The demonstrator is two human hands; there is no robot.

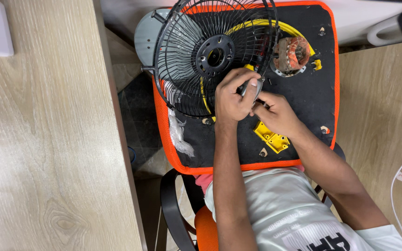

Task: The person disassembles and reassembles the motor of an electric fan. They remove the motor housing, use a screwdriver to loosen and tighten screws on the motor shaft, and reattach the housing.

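1. Your left hand (231, 98) is clenched around a small dark-handled tool (247, 86), fingers curled over its top, at the lower right edge of the black wire fan guard (210, 56).
2. Your right hand (275, 114) touches the left hand from the right, its fingertips pinched at the tool's lower end; what they grip cannot be made out.
3. The fan guard lies on the black square pad with orange trim (312, 88), which rests on your lap between the two pale wooden worktops (47, 139).
4. A yellow ring-shaped plastic housing (298, 35) lies under the guard, with the copper-wound motor (291, 56) inside it, just right of the guard.
5. A yellow plastic bracket (271, 138) lies on the pad just below your right hand.
6. A crumpled clear plastic bag (180, 135) lies at the pad's left edge.
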